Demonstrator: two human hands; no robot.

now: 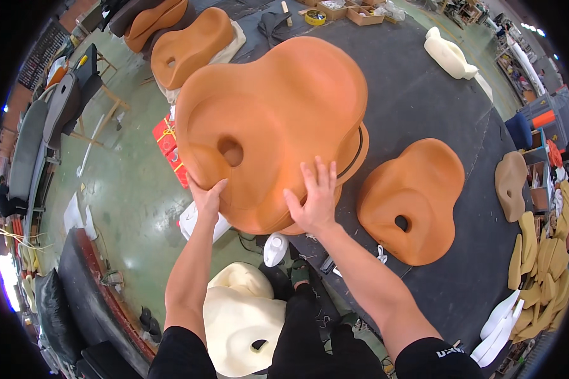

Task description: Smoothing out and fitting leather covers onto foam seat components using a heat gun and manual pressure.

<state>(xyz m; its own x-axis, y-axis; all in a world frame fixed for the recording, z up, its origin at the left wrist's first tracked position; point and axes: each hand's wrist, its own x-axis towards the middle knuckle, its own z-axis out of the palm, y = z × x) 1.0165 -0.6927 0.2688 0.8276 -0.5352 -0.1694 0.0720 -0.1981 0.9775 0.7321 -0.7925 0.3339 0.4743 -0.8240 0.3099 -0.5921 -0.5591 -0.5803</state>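
A large orange moulded seat cushion (272, 126) with a round hole lies in front of me, at the near left of the black table. My left hand (206, 197) grips its near left rim, thumb on the top surface; the other fingers are partly hidden. My right hand (315, 201) rests on the near right part with its fingers spread. Under the cushion, another orange piece (355, 155) with a dark edge line shows at the right. A smaller orange cushion (414, 202), also with a hole, sits on the table to the right of my right hand.
More orange cushions (193, 47) stand at the far left. Cream foam pieces (243, 319) are beside my legs, below the table. A cream foam piece (449, 54) and yellow tape roll (315, 17) lie at the back. A brown pad (511, 186) lies at the right edge.
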